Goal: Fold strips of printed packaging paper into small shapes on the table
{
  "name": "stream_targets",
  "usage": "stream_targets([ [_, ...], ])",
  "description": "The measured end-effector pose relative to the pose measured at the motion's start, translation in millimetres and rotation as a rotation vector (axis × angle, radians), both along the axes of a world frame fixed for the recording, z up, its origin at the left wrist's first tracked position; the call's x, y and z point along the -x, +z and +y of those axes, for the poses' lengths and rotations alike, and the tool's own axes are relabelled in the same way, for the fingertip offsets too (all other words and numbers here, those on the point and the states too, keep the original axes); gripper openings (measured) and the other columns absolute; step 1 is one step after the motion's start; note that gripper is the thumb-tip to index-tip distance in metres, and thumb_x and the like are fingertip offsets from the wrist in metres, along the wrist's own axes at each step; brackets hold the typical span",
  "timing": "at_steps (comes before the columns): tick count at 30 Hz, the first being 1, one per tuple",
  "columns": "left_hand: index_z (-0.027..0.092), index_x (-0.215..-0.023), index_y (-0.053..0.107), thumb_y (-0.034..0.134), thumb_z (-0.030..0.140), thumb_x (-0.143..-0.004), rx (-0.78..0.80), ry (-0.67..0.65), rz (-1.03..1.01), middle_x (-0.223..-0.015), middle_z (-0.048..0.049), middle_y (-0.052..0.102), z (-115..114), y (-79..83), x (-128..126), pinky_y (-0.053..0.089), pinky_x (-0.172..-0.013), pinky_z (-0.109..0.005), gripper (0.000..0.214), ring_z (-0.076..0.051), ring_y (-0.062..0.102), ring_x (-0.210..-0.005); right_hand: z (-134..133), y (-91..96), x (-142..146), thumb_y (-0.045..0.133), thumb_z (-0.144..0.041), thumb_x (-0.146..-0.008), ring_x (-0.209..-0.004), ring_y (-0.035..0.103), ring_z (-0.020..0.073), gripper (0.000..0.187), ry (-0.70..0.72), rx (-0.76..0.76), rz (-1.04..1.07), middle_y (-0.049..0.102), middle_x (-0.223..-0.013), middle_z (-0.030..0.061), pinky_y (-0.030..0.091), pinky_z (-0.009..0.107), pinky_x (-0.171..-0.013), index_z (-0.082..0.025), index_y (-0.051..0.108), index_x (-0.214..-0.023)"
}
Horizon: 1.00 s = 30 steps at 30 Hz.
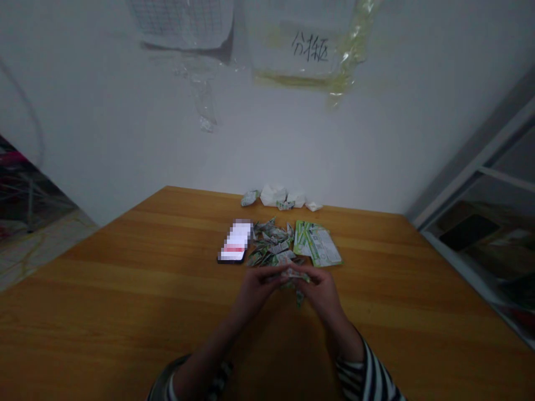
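Both hands meet over the wooden table, pinching a small folded piece of printed paper (296,275) between the fingertips. My left hand (256,288) grips it from the left, closed at the thumb and fingers. From the other side, my right hand (321,291) is closed on the same paper, and a green-and-white end of paper pokes out below its fingers. Just beyond the fingertips lies a pile of folded green-and-white printed papers (271,245). To the right of that pile is a stack of flat green-and-white leaflets (318,245).
A phone (236,240) with a lit, blurred screen lies left of the pile. Crumpled white tissues (273,196) and printed scraps sit along the wall at the table's (125,267) back edge. Taped sheets (309,50) hang on the wall. A metal-framed shelf (480,172) stands at right.
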State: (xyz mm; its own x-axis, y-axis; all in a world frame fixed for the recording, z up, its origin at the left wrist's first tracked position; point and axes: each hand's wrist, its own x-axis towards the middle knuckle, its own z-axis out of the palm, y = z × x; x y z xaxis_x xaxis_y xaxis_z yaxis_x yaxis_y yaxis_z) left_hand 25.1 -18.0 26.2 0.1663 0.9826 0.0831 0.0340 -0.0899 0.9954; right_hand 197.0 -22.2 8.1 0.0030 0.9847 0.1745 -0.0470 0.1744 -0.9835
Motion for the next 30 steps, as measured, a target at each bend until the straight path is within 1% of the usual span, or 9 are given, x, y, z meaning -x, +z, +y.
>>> stream_targets([
  [3, 0.02, -0.089, 0.079, 0.077, 0.027, -0.069, -0.002, -0.011, -0.029, -0.089, -0.0039, 0.079, -0.3, 1.7, -0.8, 0.055, -0.081, -0.034, 0.021, -0.025, 0.073, -0.088, -0.4, -1.1, 0.7, 0.076, -0.022, -0.067, -0.074, 0.072, 0.0223, 0.013, -0.043, -0.029, -0.011, 0.079, -0.079, 0.0054, 0.056, 0.033, -0.07, -0.023, 0.079, -0.08],
  [6, 0.021, -0.084, 0.08, 0.077, 0.026, -0.069, -0.017, -0.033, -0.047, -0.083, -0.003, 0.08, -1.2, 2.4, -0.9, 0.056, -0.078, -0.033, 0.016, -0.024, 0.073, -0.082, -0.5, -2.4, -1.2, 0.076, -0.021, -0.067, -0.068, 0.071, 0.0204, 0.009, -0.061, -0.067, -0.03, 0.078, -0.074, 0.0045, 0.054, 0.029, -0.064, -0.023, 0.079, -0.075],
  [12, 0.021, -0.084, 0.08, 0.081, 0.025, -0.065, -0.087, -0.095, -0.039, -0.085, -0.004, 0.079, -2.4, 1.4, 1.4, 0.055, -0.08, -0.035, 0.019, -0.025, 0.073, -0.082, 0.7, -0.2, -11.9, 0.077, -0.016, -0.063, -0.071, 0.07, 0.0203, 0.007, -0.029, -0.091, -0.006, 0.077, -0.072, 0.0035, 0.054, 0.029, -0.069, -0.022, 0.077, -0.066],
  [15, 0.022, -0.088, 0.079, 0.079, 0.027, -0.07, -0.132, -0.144, 0.001, -0.091, -0.0058, 0.079, -2.6, 2.0, 2.8, 0.055, -0.079, -0.036, 0.019, -0.025, 0.072, -0.084, 0.6, 2.3, -14.8, 0.074, -0.015, -0.064, -0.075, 0.071, 0.0216, 0.01, 0.008, -0.106, -0.018, 0.078, -0.078, 0.0041, 0.054, 0.031, -0.072, -0.024, 0.078, -0.067],
  [18, 0.024, -0.099, 0.077, 0.078, 0.026, -0.071, -0.164, -0.15, 0.039, -0.103, -0.0061, 0.077, -3.8, 3.1, 3.3, 0.054, -0.088, -0.037, 0.028, -0.026, 0.07, -0.096, -0.2, 4.4, -13.9, 0.074, -0.015, -0.067, -0.08, 0.071, 0.0234, 0.013, 0.031, -0.158, -0.117, 0.078, -0.081, 0.0048, 0.054, 0.034, -0.076, -0.026, 0.079, -0.072],
  [21, 0.024, -0.106, 0.074, 0.079, 0.024, -0.069, -0.141, -0.117, 0.044, -0.11, -0.0057, 0.075, -5.5, 3.3, 3.1, 0.051, -0.095, -0.039, 0.037, -0.027, 0.068, -0.105, -1.1, 6.0, -10.6, 0.072, -0.019, -0.072, -0.083, 0.071, 0.0242, 0.015, 0.127, -0.213, -0.188, 0.078, -0.087, 0.0056, 0.055, 0.035, -0.076, -0.026, 0.08, -0.083],
  [24, 0.023, -0.106, 0.074, 0.08, 0.025, -0.069, -0.099, -0.122, 0.024, -0.11, -0.0056, 0.075, -6.0, 2.3, 2.7, 0.05, -0.097, -0.041, 0.037, -0.028, 0.067, -0.106, -1.4, 6.6, -8.2, 0.071, -0.022, -0.076, -0.086, 0.071, 0.0241, 0.016, 0.187, -0.222, -0.193, 0.077, -0.093, 0.0063, 0.055, 0.034, -0.076, -0.027, 0.08, -0.089],
  [28, 0.022, -0.104, 0.075, 0.075, 0.029, -0.073, -0.038, -0.106, -0.018, -0.109, -0.0055, 0.075, -4.7, 1.2, 2.9, 0.051, -0.096, -0.043, 0.031, -0.029, 0.067, -0.106, -0.4, 4.4, -8.7, 0.075, -0.028, -0.074, -0.083, 0.071, 0.0229, 0.006, 0.088, -0.138, -0.089, 0.077, -0.088, 0.0062, 0.054, 0.032, -0.075, -0.024, 0.079, -0.076],
  [30, 0.021, -0.106, 0.074, 0.07, 0.033, -0.079, -0.019, -0.099, -0.022, -0.11, -0.0054, 0.075, -4.2, 1.1, 3.2, 0.051, -0.095, -0.043, 0.03, -0.029, 0.067, -0.106, 0.5, 2.2, -8.6, 0.076, -0.031, -0.073, -0.077, 0.07, 0.0209, 0.011, 0.028, -0.076, -0.038, 0.077, -0.085, 0.0057, 0.054, 0.03, -0.07, -0.021, 0.077, -0.07],
])
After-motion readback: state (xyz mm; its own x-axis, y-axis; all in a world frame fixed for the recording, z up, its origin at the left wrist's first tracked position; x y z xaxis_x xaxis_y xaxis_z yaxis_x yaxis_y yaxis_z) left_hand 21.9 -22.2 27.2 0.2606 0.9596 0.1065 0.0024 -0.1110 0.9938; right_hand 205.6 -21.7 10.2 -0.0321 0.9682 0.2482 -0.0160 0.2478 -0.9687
